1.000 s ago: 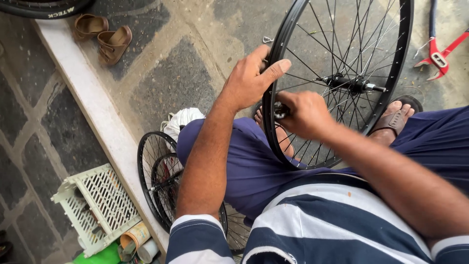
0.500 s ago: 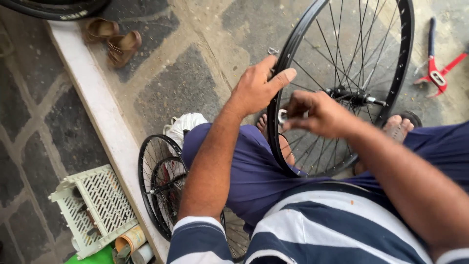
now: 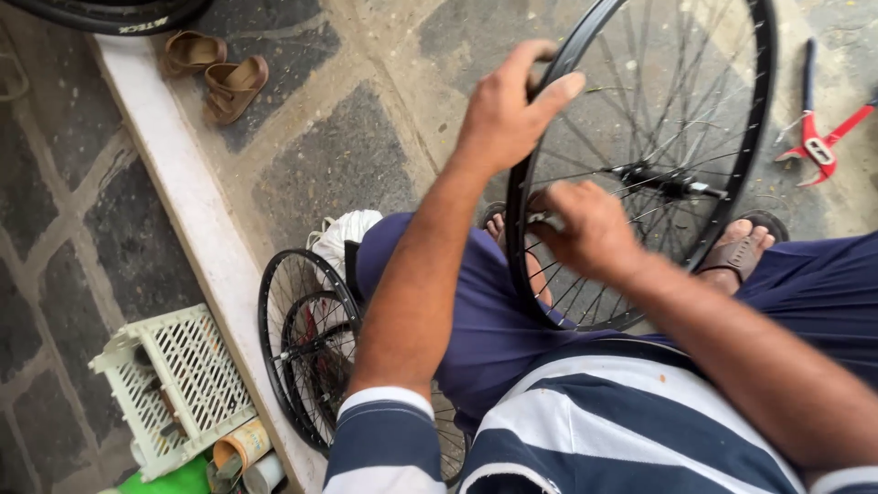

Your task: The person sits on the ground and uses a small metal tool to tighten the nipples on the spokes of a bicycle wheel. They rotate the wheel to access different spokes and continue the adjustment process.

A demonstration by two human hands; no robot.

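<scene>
Left hand [image 3: 508,114]: fingers curled over the wheel [image 3: 741,174] rim's top edge, gripping. Right hand [image 3: 585,224]: closed on a small tool at the rim, between the spokes. Wheel upright between both hands. Since earlier: left hand higher on the rim.
</scene>
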